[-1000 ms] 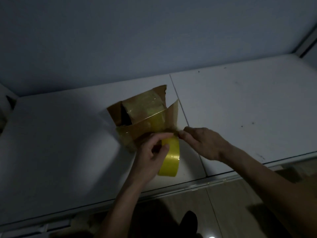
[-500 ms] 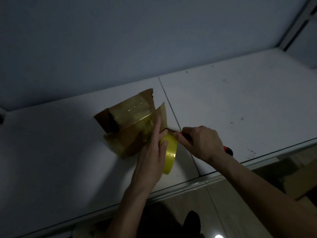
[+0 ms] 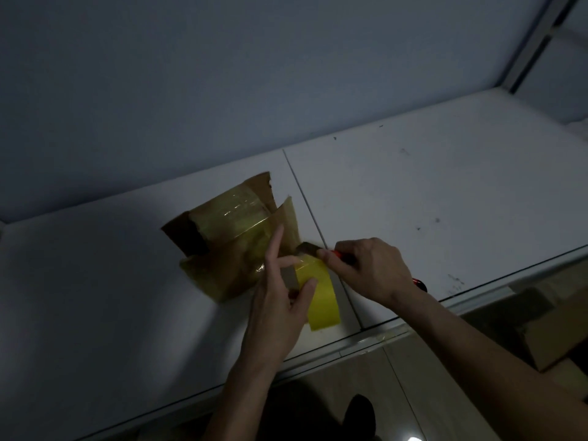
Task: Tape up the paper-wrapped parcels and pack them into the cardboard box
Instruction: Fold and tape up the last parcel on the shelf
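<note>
Parcel (image 3: 229, 246) near front edge of worktop (image 3: 445, 202), left of its seam | left hand (image 3: 280, 300) gripping tape roll (image 3: 319, 294) against parcel | right hand (image 3: 372, 268) clenching knife (image 3: 310, 248), blade at tape.

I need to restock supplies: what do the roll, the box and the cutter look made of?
Tape roll: glossy yellow plastic film, it shines. Box: matte brown cardboard, flaps bent, under shiny tape. Cutter: dull metal-looking blade, red handle probably plastic; too dark to be sure.
</note>
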